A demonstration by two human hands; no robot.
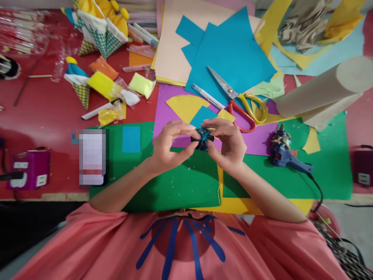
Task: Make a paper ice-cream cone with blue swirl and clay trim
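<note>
Our left hand [171,143] and right hand [230,143] both pinch the blue piece [203,139] between thumb and fingers, and we hold it over the purple sheet [161,107]. Beyond it we see scissors [232,93] beside a pen [208,96]; a glue gun [287,158] lies to our right.

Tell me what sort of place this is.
Likely a handicraft workspace: red-and-yellow-handled scissors, a blue hot glue gun, and a small blue craft piece held between the left hand and right hand.
</note>
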